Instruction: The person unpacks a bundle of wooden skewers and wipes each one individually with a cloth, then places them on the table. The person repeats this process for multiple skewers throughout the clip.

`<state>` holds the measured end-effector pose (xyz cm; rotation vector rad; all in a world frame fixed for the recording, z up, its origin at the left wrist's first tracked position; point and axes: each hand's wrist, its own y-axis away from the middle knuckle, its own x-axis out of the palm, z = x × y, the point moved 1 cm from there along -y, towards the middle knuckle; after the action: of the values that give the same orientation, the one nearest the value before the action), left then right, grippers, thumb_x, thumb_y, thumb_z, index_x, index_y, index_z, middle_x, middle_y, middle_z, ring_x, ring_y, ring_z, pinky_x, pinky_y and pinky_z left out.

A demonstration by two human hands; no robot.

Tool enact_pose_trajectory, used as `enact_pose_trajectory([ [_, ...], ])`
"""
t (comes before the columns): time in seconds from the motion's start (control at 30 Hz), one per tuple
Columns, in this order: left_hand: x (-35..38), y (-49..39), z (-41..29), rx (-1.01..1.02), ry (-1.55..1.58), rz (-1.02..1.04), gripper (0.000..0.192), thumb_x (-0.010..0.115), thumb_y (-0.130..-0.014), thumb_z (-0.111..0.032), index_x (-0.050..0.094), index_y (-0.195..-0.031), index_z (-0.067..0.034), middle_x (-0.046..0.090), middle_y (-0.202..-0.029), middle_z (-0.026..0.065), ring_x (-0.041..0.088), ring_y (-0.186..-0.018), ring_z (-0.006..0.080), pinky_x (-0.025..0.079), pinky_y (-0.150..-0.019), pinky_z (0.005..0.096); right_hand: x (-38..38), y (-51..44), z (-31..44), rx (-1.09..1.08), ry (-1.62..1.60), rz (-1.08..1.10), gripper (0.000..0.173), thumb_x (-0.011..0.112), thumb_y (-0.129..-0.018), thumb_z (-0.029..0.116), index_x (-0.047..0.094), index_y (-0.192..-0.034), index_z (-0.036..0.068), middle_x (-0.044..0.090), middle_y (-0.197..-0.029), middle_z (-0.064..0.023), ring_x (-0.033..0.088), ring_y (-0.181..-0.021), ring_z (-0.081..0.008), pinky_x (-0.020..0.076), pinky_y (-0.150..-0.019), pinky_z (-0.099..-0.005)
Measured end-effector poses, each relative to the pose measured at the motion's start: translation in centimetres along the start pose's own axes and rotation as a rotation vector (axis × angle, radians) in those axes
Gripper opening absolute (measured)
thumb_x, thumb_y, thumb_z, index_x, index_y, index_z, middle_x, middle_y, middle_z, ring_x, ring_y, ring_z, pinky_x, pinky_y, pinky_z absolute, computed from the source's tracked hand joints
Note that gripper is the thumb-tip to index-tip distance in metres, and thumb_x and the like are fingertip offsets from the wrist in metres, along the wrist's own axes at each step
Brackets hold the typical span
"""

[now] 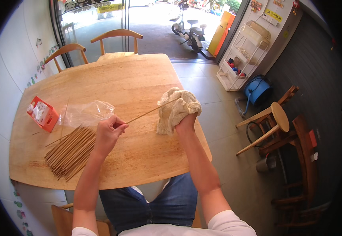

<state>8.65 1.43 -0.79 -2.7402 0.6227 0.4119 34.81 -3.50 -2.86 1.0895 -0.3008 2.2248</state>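
Between the thumb and fingers of my left hand (109, 132) I pinch one end of a thin wooden stick (147, 113). The stick slants up to the right, and its far end goes into the folds of a beige cloth (171, 113). My right hand (187, 122) grips that cloth near the table's right edge; its fingers are mostly hidden by the fabric. A pile of similar brown sticks (70, 153) lies on the wooden table (135, 79), left of and partly behind my left forearm. Above the pile rests a crumpled clear plastic bag (86, 113).
A red plastic basket (51, 119) with white packets stands at the table's left. Two wooden chairs (116, 34) face me across the table. To the right are a white shelf rack (243, 56), a blue drum-shaped object (258, 88) and a wooden stool (280, 116) on its side.
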Motion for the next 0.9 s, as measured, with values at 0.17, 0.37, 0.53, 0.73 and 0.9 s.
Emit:
enact_pose_trajectory([
  [0.17, -0.7, -0.2, 0.5, -0.102, 0.262, 0.098, 0.019, 0.064, -0.095, -0.015, 0.065, -0.082, -0.001, 0.062, -0.061, 0.0025, 0.055, -0.051, 0.005, 0.04, -0.046, 0.0179, 0.1, 0.1, 0.5, -0.04, -0.026, -0.018, 0.032, 0.047, -0.099, 0.035, 0.057, -0.116, 0.01, 0.06, -0.115, -0.0047, 0.059, -0.107, -0.0181, 0.0517, -0.093, -0.0365],
  [0.37, -1.1, -0.5, 1.0, -0.189, 0.313, 0.209, 0.018, 0.063, -0.096, -0.014, 0.066, -0.084, -0.002, 0.061, -0.06, 0.0014, 0.055, -0.05, 0.0052, 0.038, -0.044, 0.0177, 0.2, 0.0, 0.5, -0.032, -0.034, 0.018, 0.031, 0.046, -0.099, 0.033, 0.056, -0.116, 0.01, 0.059, -0.114, -0.0048, 0.059, -0.104, -0.0174, 0.0529, -0.089, -0.0353],
  [0.53, -0.6, -0.4, 0.8, -0.161, 0.262, 0.193, 0.012, 0.066, -0.093, -0.01, 0.067, -0.085, -0.001, 0.063, -0.062, 0.0015, 0.059, -0.054, 0.0059, 0.041, -0.046, 0.0182, 0.4, 0.1, 0.6, -0.04, -0.003, 0.002, 0.03, 0.046, -0.099, 0.034, 0.056, -0.115, 0.01, 0.059, -0.112, -0.005, 0.06, -0.103, -0.0171, 0.0534, -0.088, -0.0348],
  [0.73, -0.5, -0.2, 0.5, -0.119, 0.184, 0.238, 0.014, 0.065, -0.093, -0.012, 0.066, -0.085, -0.001, 0.066, -0.066, 0.0033, 0.062, -0.058, 0.0076, 0.044, -0.05, 0.0197, 0.8, 0.6, 0.7, -0.075, -0.008, -0.017, 0.03, 0.044, -0.099, 0.034, 0.056, -0.113, 0.01, 0.06, -0.112, -0.005, 0.059, -0.102, -0.0165, 0.0532, -0.089, -0.0346],
  [0.9, -1.0, -0.3, 0.6, -0.17, 0.275, 0.216, 0.02, 0.06, -0.099, -0.019, 0.065, -0.087, -0.004, 0.063, -0.062, 0.0018, 0.059, -0.054, 0.0066, 0.039, -0.046, 0.0179, -1.3, -0.9, 0.2, -0.03, -0.077, 0.024, 0.028, 0.048, -0.099, 0.033, 0.054, -0.116, 0.011, 0.059, -0.112, -0.0043, 0.059, -0.102, -0.0161, 0.0533, -0.088, -0.0335],
])
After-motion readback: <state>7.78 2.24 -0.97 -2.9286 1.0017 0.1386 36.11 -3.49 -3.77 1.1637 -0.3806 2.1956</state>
